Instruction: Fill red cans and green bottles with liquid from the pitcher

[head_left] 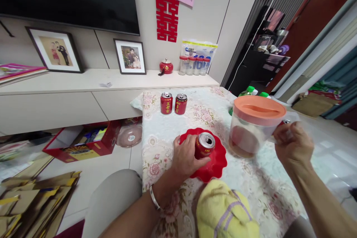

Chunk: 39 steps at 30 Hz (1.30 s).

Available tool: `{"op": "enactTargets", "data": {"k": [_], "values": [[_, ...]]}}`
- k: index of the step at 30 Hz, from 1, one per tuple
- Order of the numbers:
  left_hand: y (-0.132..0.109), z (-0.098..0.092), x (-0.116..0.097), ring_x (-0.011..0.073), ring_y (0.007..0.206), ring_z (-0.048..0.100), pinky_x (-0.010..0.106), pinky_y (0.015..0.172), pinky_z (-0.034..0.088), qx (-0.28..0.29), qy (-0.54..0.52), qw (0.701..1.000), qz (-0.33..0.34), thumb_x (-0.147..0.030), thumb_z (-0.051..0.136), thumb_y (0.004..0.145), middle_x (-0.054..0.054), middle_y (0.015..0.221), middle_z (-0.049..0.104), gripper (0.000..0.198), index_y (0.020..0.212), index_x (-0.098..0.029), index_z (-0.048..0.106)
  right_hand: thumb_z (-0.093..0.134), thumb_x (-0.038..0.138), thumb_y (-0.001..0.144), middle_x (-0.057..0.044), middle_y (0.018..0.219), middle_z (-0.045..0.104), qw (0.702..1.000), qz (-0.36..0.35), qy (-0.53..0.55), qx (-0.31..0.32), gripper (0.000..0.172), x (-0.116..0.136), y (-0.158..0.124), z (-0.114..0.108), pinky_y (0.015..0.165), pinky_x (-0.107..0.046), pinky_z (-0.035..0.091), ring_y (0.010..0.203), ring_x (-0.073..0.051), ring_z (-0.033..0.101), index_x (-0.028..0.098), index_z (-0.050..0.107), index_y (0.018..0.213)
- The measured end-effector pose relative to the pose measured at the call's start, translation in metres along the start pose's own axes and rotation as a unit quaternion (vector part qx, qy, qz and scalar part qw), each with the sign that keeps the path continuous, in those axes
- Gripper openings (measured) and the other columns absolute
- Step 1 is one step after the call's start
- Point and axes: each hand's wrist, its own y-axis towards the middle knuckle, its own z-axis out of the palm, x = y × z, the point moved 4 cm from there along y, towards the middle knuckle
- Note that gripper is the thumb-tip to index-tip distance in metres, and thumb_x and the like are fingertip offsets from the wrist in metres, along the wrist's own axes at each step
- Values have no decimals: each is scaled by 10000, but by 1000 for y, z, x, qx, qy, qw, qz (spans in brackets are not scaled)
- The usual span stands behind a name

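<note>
My left hand (185,156) is wrapped round a red can (203,150) with an opened top, over a red scalloped plate (220,161). On the right, my right hand (295,143) is closed round the handle of a clear pitcher (247,135), which has an orange lid (259,108) and some brownish liquid low inside. The pitcher stands to the right of the plate, apart from the can. A yellow towel (225,212) with purple stripes lies just in front of the plate.
Two red cans (166,104) stand upright at the back left of the flowered tablecloth (206,113). Green-capped bottles (249,90) are behind the pitcher. Beyond, a white cabinet (95,80) holds framed photos, a red pot and lidded jars. Flattened cardboard (36,208) lies on the left floor.
</note>
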Motion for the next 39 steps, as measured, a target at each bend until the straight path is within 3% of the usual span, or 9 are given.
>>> {"op": "enactTargets", "data": {"k": [6,11,16,23,27,30,33,37,39], "values": [[-2,2,1,381,1255,720,669,1254,336,-24,-9,1000,17,-437,839,752,114,1300,782,658,1332,-251,590,693,411,1046,37,841,657,997,29,64,-38,249,-45,-1,-15,492,-196,478,578,-66,557,162,684,1060],[-3,2,2,408,1304,708,695,1258,329,-50,-10,998,28,-356,797,730,144,1366,767,730,1402,-226,544,694,421,1043,5,935,700,996,35,62,-52,267,-68,-6,-24,577,-241,552,673,-98,631,165,692,1117],[-3,1,1,408,1298,714,710,1254,324,-37,-10,999,26,-347,777,735,154,1329,779,693,1373,-210,544,683,448,1045,-6,959,709,996,44,48,-61,293,-77,-8,-35,612,-264,571,705,-111,650,166,694,1127],[1,-5,1,385,1315,703,678,1263,328,1,-20,1000,6,-331,794,740,108,1344,772,659,1343,-247,541,681,476,1038,-13,968,717,996,62,-16,-69,314,-72,-14,-40,663,-295,585,742,-127,665,168,701,1099],[4,-8,1,387,1327,697,674,1267,315,17,-31,999,-3,-331,815,735,101,1345,774,672,1340,-247,535,790,535,896,-7,921,726,992,86,-65,-65,366,-59,-24,-47,652,-279,521,771,-143,662,189,745,1006],[5,-10,0,390,1323,699,655,1258,337,16,-31,999,1,-331,821,743,113,1359,774,660,1335,-229,547,848,534,794,-5,1032,744,986,97,-102,-89,433,-45,-42,-62,686,-262,477,853,-142,669,237,771,1100],[6,-12,-2,390,1309,705,644,1240,368,20,-29,999,4,-317,832,747,109,1352,778,648,1330,-219,567,845,552,796,-15,1132,753,979,93,-146,-106,460,-26,-74,-78,757,-289,485,931,-158,674,267,777,1151],[5,-13,-4,385,1276,718,644,1232,375,26,-21,999,3,-294,840,742,105,1323,788,666,1345,-211,569,932,489,713,-73,1073,809,971,108,-212,32,372,3,-132,-76,883,-358,550,1008,-258,722,241,852,979],[5,-13,-5,381,1280,715,648,1238,363,25,-20,999,5,-285,830,746,105,1327,786,647,1335,-214,572,816,481,863,-75,1189,806,926,21,-294,237,326,13,-167,-59,905,-376,591,1088,-289,741,298,844,1131]]}}
